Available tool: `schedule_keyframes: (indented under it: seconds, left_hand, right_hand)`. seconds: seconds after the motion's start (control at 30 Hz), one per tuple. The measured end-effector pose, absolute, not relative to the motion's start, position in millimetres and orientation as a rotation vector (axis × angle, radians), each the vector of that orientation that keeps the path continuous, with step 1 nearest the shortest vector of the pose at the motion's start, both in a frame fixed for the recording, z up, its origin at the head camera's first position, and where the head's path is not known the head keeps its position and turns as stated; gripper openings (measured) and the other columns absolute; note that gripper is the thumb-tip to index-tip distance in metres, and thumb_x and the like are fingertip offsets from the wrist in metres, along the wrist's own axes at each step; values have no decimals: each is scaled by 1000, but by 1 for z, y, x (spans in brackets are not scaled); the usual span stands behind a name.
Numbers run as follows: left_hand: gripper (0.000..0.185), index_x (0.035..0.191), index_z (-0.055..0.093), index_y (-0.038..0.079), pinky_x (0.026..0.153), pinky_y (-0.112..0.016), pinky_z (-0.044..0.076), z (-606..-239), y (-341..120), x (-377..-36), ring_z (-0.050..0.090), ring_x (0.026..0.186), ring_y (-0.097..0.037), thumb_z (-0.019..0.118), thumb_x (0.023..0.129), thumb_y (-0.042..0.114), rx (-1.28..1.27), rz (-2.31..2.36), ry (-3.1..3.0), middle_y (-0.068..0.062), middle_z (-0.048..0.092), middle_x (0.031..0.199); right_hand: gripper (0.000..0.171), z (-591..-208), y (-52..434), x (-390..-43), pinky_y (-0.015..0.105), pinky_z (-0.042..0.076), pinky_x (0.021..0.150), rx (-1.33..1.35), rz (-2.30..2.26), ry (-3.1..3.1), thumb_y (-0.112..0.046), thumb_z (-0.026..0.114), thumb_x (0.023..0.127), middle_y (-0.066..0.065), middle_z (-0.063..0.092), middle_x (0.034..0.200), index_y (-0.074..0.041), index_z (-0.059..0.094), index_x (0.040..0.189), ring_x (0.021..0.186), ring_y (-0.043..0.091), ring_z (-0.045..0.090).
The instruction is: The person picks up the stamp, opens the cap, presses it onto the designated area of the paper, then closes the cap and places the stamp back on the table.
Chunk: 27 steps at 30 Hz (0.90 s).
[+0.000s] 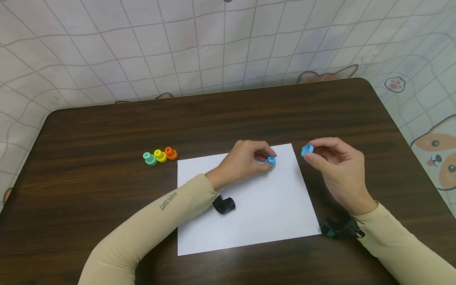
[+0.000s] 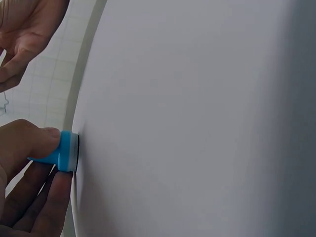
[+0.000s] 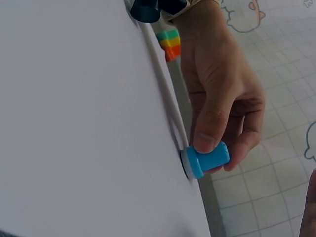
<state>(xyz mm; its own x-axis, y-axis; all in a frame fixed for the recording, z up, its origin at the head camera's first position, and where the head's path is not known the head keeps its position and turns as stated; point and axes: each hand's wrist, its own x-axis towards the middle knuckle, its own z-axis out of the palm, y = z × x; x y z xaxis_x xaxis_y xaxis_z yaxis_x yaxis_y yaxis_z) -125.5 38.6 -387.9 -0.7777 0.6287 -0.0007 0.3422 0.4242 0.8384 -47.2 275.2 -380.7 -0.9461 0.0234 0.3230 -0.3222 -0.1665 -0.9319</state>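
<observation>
head | left hand (image 1: 246,162) fingers pinch blue stamp (image 1: 271,161), mostly hidden | right hand (image 1: 338,166) fingers pinch blue cap (image 1: 307,150)

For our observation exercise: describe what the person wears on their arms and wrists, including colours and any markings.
Both arms wear long, close-fitting beige sleeves that end at the wrists. The left sleeve bears small grey lettering near the forearm. A black wrist camera sits under the left wrist. The right sleeve ends at a black perforated strap with a small green spot. Hands are bare.
</observation>
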Motion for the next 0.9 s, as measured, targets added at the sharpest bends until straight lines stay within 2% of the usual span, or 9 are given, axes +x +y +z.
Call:
schedule_keyframes:
  seconds: [0.4,0.6,0.9]
  left_hand:
    - [15,104,77,9,87,-12,59,-381,41,-129,77,95,-12,79,89,10,860,1184,2384,-3,80,106]
    - [16,104,77,8,86,-11,59,-384,40,-129,77,95,-13,79,89,9,847,1207,2374,-4,80,107]
    - [15,103,77,9,85,-10,58,-386,40,-129,77,93,-12,79,89,9,875,1197,2397,-4,80,107]
  right_hand:
    - [33,-382,275,-48,20,63,88,346,2225,-1844,26,65,84,5,73,107,14,67,115,93,16,70]
    - [35,-386,275,-49,19,62,89,372,2224,-1835,25,65,84,5,72,109,11,68,116,94,15,70]
    - [34,-390,274,-49,19,62,89,372,2222,-1830,26,65,84,6,73,109,12,68,115,93,15,70]
